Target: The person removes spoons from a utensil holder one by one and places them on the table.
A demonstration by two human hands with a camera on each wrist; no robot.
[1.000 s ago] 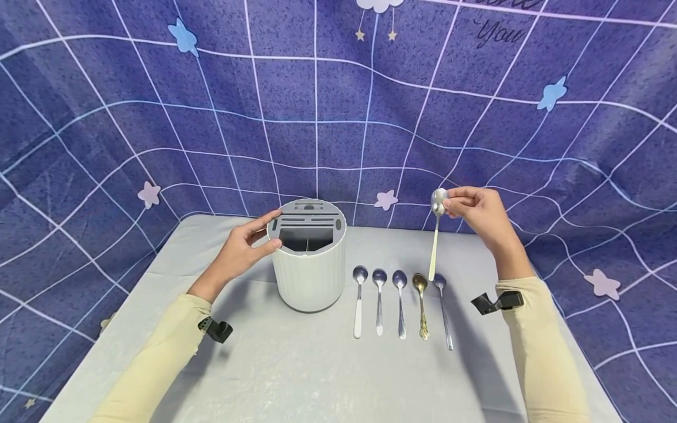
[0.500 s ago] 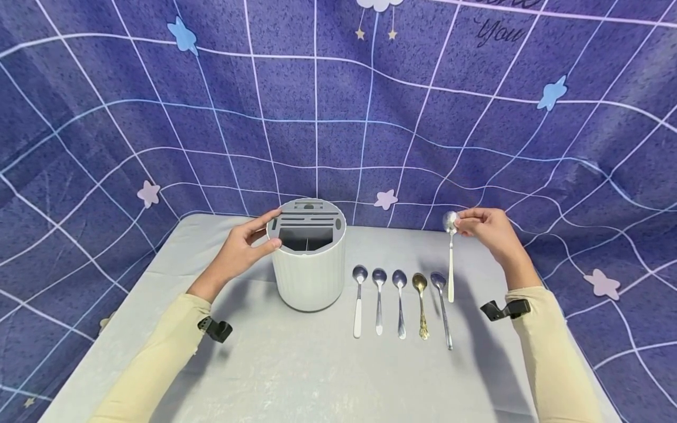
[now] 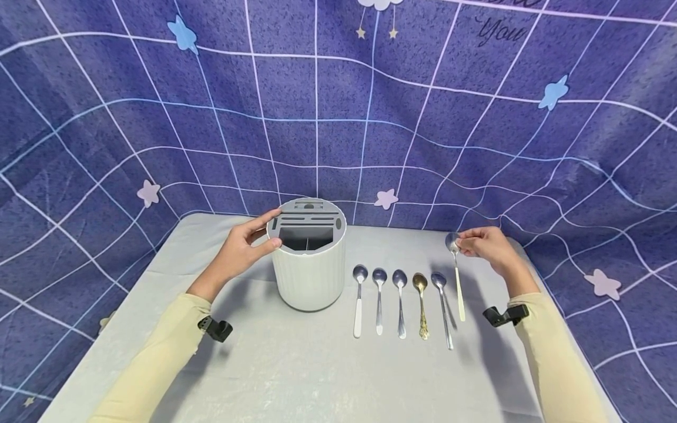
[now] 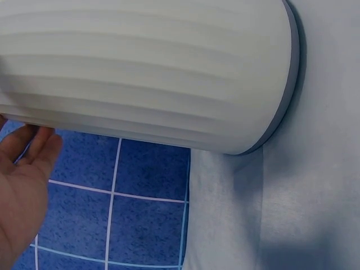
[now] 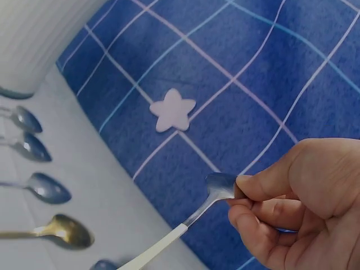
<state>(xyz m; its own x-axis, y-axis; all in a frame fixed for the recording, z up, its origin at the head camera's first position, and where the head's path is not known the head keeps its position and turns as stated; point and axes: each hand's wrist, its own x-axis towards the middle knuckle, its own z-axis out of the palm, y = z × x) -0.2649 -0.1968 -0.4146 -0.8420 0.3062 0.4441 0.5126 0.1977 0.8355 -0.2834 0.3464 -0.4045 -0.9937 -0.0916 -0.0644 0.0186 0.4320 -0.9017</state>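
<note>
My right hand (image 3: 489,249) pinches a spoon (image 3: 459,288) by its bowl between thumb and fingers. The spoon's cream handle points down toward the table, right of the row of spoons. In the right wrist view the spoon's bowl (image 5: 220,184) shows at the fingertips. My left hand (image 3: 240,249) rests against a white ribbed utensil holder (image 3: 309,282), thumb and fingers spread along its upper left rim. Grey slots and dark compartments fill the holder's top. From the left wrist, the fingers (image 4: 42,146) appear at the holder's side, partly hidden behind it.
Several spoons lie in a row on the grey-white tablecloth (image 3: 296,370): a white-handled one (image 3: 358,317), silver ones, a gold spoon (image 3: 422,305) and a long silver spoon (image 3: 446,317) nearest the held one. A blue-purple gridded cloth (image 3: 338,141) hangs behind the table.
My right hand has moved down and slightly right with the spoon, from above the row's right end to a spot beside it, low over the table. The left hand stays on the holder.
</note>
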